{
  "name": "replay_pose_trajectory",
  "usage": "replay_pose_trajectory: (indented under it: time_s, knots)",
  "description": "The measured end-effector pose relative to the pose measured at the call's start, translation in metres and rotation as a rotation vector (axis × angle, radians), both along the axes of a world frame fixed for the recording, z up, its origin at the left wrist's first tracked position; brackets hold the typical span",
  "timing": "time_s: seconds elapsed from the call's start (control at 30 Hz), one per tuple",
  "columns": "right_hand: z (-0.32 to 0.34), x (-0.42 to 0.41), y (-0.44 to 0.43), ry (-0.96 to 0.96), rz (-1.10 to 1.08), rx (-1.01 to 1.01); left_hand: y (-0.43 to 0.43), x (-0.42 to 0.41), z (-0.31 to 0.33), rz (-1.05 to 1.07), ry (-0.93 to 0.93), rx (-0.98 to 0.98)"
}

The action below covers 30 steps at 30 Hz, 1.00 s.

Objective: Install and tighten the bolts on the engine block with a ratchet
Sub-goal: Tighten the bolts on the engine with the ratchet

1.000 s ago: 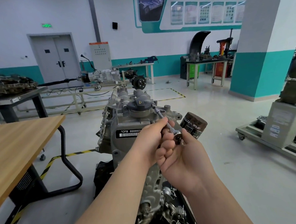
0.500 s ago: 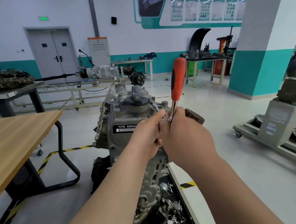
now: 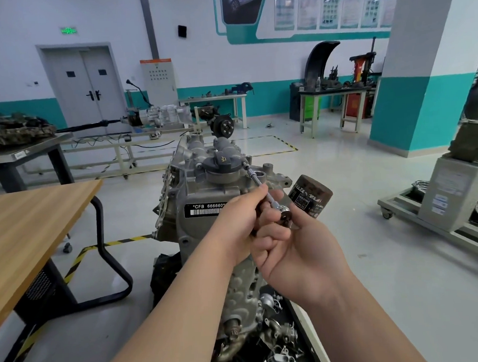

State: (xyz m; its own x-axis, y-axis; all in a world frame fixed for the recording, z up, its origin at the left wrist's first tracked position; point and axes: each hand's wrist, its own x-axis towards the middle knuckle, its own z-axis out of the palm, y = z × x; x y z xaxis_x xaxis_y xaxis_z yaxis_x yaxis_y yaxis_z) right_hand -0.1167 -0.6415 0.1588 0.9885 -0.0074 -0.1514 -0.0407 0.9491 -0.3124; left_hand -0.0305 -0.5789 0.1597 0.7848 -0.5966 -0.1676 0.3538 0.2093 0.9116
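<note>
The engine block (image 3: pixel 205 194) stands directly ahead of both hands. The left hand (image 3: pixel 236 223) is curled round the lower extension bar (image 3: pixel 256 178) and is the nearer to the block. The bar's long axis runs up, away and leftward to the block's top edge, just right of the oil filler cap (image 3: pixel 221 165). The bolt there is hidden. The right hand (image 3: pixel 298 250), palm up, grips the ratchet (image 3: pixel 284 216) at its head. The next swing should turn about this axis.

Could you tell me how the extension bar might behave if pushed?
Probably stiff: the extension bar looks like straight steel. Likely slick, being polished. Its tip might slip off sideways, held only near the ratchet by the left hand.
</note>
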Motion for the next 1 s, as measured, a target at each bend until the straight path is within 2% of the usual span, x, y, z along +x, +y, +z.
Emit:
replay_pose_trajectory:
  time_s: [0.07, 0.17, 0.27, 0.37, 0.47, 0.6, 0.67, 0.7, 0.77, 0.9, 1.0]
  knots:
    - [0.0, -0.002, 0.001, -0.014, 0.021, 0.0, 0.0, -0.001, -0.001, 0.021, 0.004, -0.008]
    - [-0.004, 0.0, 0.007, 0.009, -0.007, -0.139, 0.003, -0.002, -0.003, 0.048, 0.01, -0.004]
    - [-0.012, 0.006, 0.008, 0.076, -0.1, -0.401, 0.002, -0.001, -0.006, 0.093, -0.044, 0.046]
    - [-0.018, 0.01, 0.002, 0.089, -0.249, -0.7, -0.001, 0.001, -0.01, 0.101, -0.076, 0.008]
    - [-0.011, 0.008, -0.005, 0.162, -0.414, -1.187, -0.004, 0.0, -0.01, 0.124, -0.093, 0.018]
    - [-0.005, 0.006, -0.009, 0.174, -0.677, -2.113, -0.009, 0.0, -0.007, 0.16, -0.109, 0.045]
    - [-0.004, 0.005, -0.008, 0.11, -0.728, -2.315, -0.01, 0.001, -0.007, 0.155, -0.096, 0.02]
    - [-0.003, 0.007, -0.008, 0.09, -0.715, -2.311, -0.01, 0.002, -0.006, 0.147, -0.093, 0.011]
    - [-0.003, 0.01, -0.009, 0.082, -0.661, -2.026, -0.008, 0.001, -0.006, 0.112, -0.084, -0.013]
    - [-0.003, 0.015, -0.002, 0.091, -0.491, -1.119, -0.004, 0.003, -0.005, 0.089, -0.028, 0.009]
    - [0.004, 0.01, 0.002, 0.001, -0.244, -0.302, -0.002, 0.002, -0.001, 0.056, -0.021, -0.003]
